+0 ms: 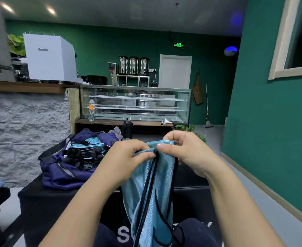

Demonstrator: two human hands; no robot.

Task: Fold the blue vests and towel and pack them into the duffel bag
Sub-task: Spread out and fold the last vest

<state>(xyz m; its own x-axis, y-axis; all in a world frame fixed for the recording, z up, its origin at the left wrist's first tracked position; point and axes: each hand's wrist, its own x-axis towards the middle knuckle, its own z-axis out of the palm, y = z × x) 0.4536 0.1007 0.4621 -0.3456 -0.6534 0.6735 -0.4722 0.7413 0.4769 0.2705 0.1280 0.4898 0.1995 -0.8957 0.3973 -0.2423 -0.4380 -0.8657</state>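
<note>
A dark, black-topped table (45, 198) carries an open navy duffel bag (61, 173) at its far left, with a black bottle (127, 129) standing behind the bag near the far edge.

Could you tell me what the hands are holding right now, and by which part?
Both hands, left and right, pinch the blue vest at its top edge.

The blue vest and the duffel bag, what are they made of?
The blue vest looks like thin, shiny sports mesh: it gleams, drapes limply and has black edging. The duffel bag looks like navy nylon-type cloth, slightly glossy and slumped; I can't tell the exact fabric.
</note>
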